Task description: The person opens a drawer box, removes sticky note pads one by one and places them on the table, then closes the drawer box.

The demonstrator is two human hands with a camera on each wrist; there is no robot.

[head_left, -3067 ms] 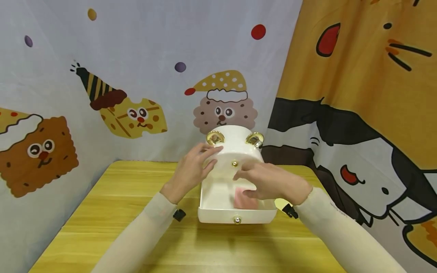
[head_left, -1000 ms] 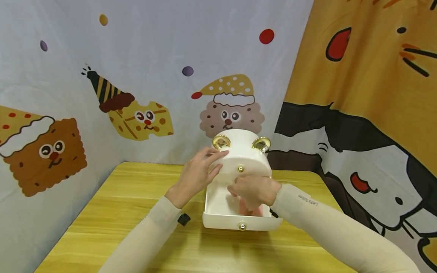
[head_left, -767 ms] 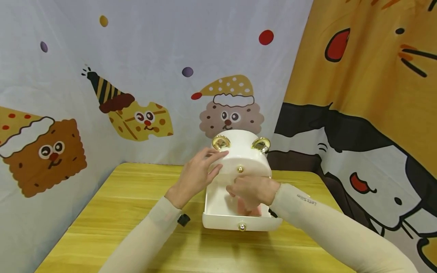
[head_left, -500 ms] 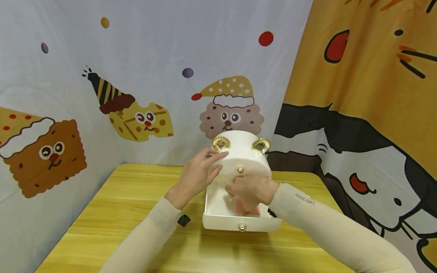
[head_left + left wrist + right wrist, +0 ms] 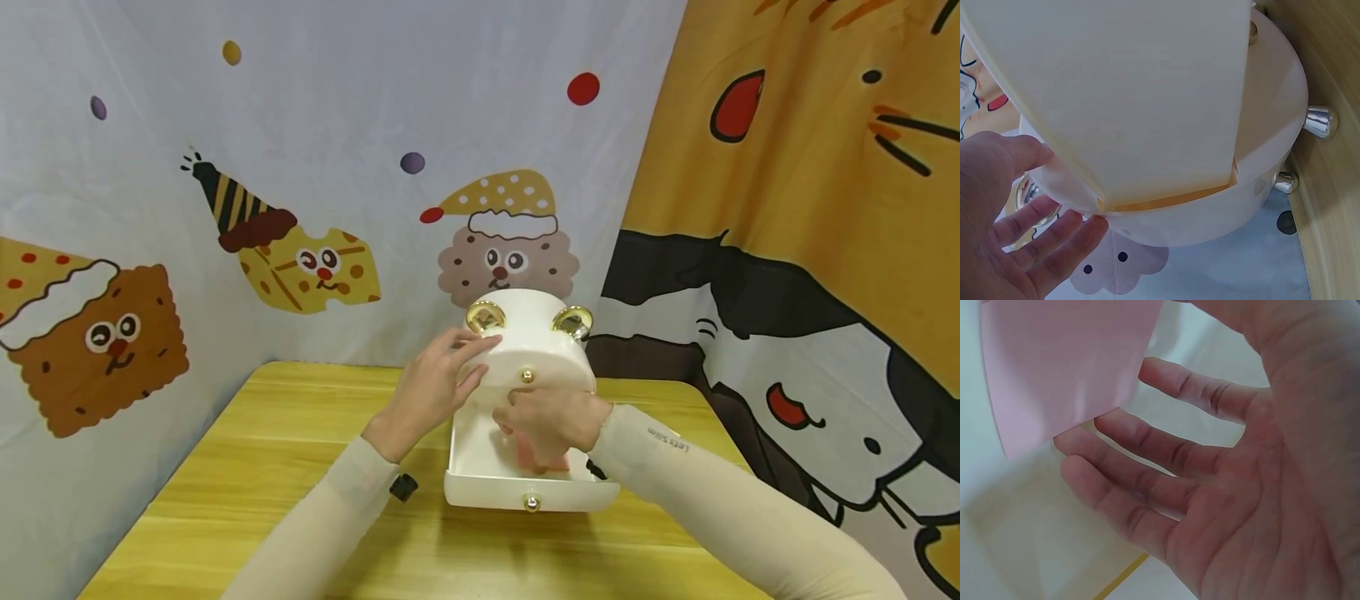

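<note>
A white storage box (image 5: 532,317) with gold ear-shaped trims stands on the table, its lower drawer (image 5: 480,454) pulled out towards me. My left hand (image 5: 431,387) rests at the box's left side, fingers loosely spread; in the left wrist view its fingertips touch the rounded shell. Inside the drawer a pink piece of paper (image 5: 1072,369) lies on the floor of it. My right hand (image 5: 555,421) reaches down over the paper. In the right wrist view, two gently bent fingertips touch the paper's lower edge; the index finger lies close to its right edge. The thumb tip is mostly cut off.
The drawer's front wall (image 5: 495,493) bears a gold knob (image 5: 532,502), and a second knob (image 5: 528,376) sits on the box above. The wooden table (image 5: 315,492) runs on both sides. A printed curtain (image 5: 337,108) hangs behind, and another cloth (image 5: 810,275) at the right.
Since the earliest frame my right hand has come down onto the pink paper. Over the last second paper and hand have slid slightly left inside the drawer. My left hand stays at the box's side.
</note>
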